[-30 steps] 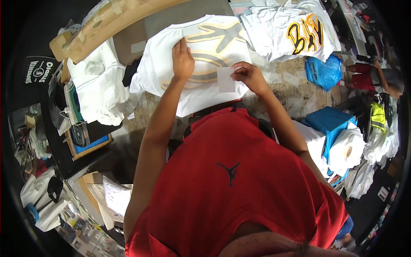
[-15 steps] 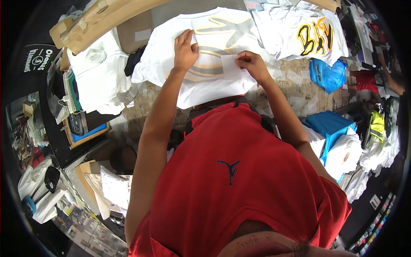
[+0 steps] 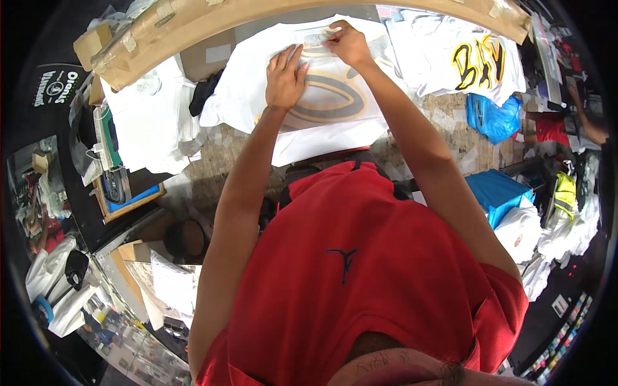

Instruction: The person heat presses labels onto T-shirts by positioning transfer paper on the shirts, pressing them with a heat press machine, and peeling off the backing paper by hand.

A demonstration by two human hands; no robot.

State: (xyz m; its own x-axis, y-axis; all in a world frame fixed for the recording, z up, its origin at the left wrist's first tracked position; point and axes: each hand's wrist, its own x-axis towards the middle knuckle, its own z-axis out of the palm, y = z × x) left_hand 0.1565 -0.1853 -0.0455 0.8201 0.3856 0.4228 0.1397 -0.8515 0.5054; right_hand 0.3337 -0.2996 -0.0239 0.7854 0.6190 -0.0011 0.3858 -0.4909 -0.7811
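Observation:
A white T-shirt (image 3: 241, 83) lies spread on the table, with a grey-and-gold print (image 3: 328, 100) that looks milky, as if under a translucent sheet. My left hand (image 3: 285, 78) rests flat over the print's left side, its fingers stretched out and a little apart. Farther away and to the right, at the upper part of the print, my right hand (image 3: 349, 46) is closed in a pinch. Between its fingertips and the shirt lies a small translucent piece of film (image 3: 315, 44), partly hidden by the fingers.
A stack of white shirts (image 3: 151, 116) stands left, and a white shirt with black-and-yellow lettering (image 3: 441, 48) lies right. Near it sits a blue plastic bag (image 3: 492, 117). A long cardboard piece (image 3: 225, 16) crosses the far edge. Tape scraps (image 3: 444, 119) litter the wooden tabletop.
My right hand has moved away from me and slightly left, from the print's lower right to its upper part, taking the film along. My left hand has shifted slightly right, staying flat.

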